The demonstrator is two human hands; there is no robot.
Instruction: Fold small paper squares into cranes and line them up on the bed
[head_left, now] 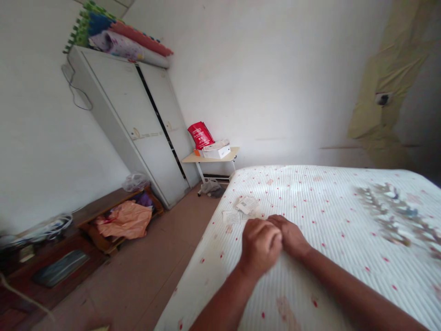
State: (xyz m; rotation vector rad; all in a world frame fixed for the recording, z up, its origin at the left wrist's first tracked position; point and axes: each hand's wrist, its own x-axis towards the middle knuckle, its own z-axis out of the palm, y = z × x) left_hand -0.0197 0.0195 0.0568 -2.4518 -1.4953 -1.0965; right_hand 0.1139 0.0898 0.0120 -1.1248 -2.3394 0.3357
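My left hand (261, 244) is curled into a fist above the near left part of the bed (330, 276). Against it rests my right hand (290, 235), its fingers bent and partly hidden behind the left. Whatever the fingers may hold does not show. Just beyond my hands lie a few flat pieces of printed paper (247, 205) on the white striped cover with red spots. Over on the right side of the bed, many small whitish and brown pieces (396, 214) lie in rough rows, too blurred to name.
A small table (193, 158) beyond the bed carries a red bag (200, 135) and a white box (217, 151). Left of it stands a grey cabinet (124, 105) with rolled mats (131, 46) on top. A low wooden bench (99, 202) holds an orange bag (126, 219).
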